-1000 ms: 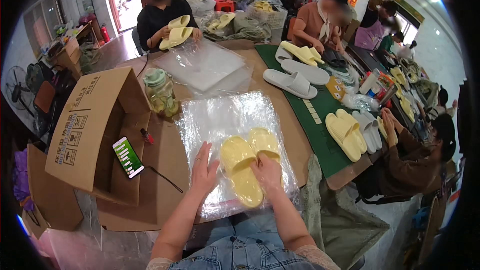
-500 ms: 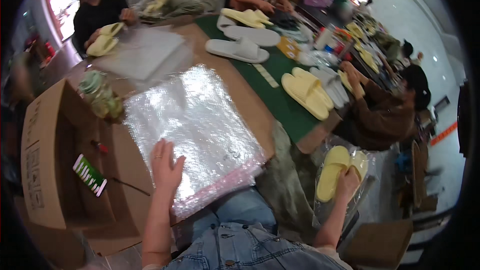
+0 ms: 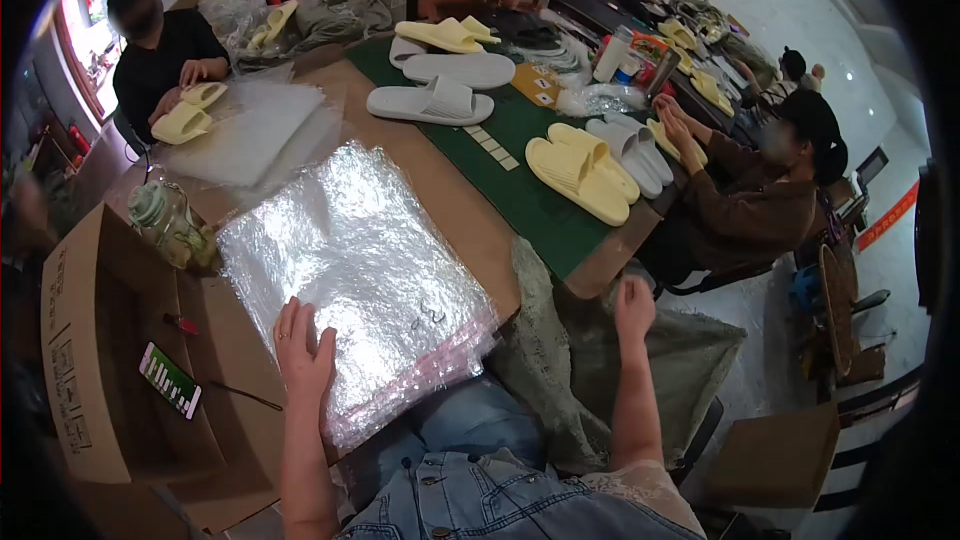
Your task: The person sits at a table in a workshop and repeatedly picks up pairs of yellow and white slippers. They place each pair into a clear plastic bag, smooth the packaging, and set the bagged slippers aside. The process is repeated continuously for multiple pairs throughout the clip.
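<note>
My left hand (image 3: 303, 345) lies flat, fingers spread, on a shiny stack of clear plastic bags (image 3: 350, 240) with a pinkish near edge. My right hand (image 3: 633, 308) hangs above a grey-green woven sack (image 3: 650, 370) beside the table. Its fingers look curled in and slightly blurred, with nothing visible in them. Beyond it on the green mat (image 3: 540, 230) rest yellow slippers (image 3: 580, 175) and grey slippers (image 3: 635, 155). More grey slippers (image 3: 435, 100) and yellow slippers (image 3: 445, 35) lie farther back on the mat.
An open cardboard box (image 3: 85, 330) at the left has a phone (image 3: 170, 380) in it. A lidded jar (image 3: 170, 225) stands behind the box. One co-worker (image 3: 770, 175) sits at the right; another (image 3: 170, 50), far left, handles yellow slippers (image 3: 185, 122). A flat carton (image 3: 775, 455) lies lower right.
The bagged yellow slippers that my right hand held are out of sight. That hand has moved left and up toward the table. My left hand stays on the bags.
</note>
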Available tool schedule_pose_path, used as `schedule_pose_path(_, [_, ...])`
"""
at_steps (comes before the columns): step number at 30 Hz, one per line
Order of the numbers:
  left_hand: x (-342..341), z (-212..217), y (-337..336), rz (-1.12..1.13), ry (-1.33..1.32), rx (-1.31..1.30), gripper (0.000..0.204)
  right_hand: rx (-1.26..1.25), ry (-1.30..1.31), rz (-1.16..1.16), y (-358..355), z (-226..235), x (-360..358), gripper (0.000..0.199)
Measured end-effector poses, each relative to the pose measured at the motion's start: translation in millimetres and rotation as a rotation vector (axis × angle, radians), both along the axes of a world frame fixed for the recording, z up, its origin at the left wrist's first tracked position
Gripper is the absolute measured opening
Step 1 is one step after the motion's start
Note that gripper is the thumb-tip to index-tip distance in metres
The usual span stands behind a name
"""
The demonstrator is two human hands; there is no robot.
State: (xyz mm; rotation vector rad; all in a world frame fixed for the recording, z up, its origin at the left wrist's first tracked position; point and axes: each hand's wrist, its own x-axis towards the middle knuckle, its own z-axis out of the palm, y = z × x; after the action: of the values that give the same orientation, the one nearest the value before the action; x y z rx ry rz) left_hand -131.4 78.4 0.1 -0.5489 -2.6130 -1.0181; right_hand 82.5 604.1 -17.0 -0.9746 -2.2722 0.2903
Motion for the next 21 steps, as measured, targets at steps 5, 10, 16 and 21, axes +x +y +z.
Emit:
schedule_pose_path(5, [1, -1, 0, 0.019, 0.015, -0.002, 0.048, 0.13, 0.004, 0.186, 47, 52, -108, 0.029])
schedule_pose_path(10, [10, 9, 0, 0.104, -0.029, 0.014, 0.046, -0.116, -0.169, 0.286, 116, 30, -226, 0.068])
schedule_pose_path(16, [7, 2, -2, 0.12, -0.022, -0.013, 0.044, -0.052, -0.276, 0.06, 96, 12, -277, 0.036])
schedule_pose_path(21, [4, 6, 4, 0.064, 0.026, 0.048, 0.043, -0.17, -0.129, 0.267, 83, 23, -236, 0.031])
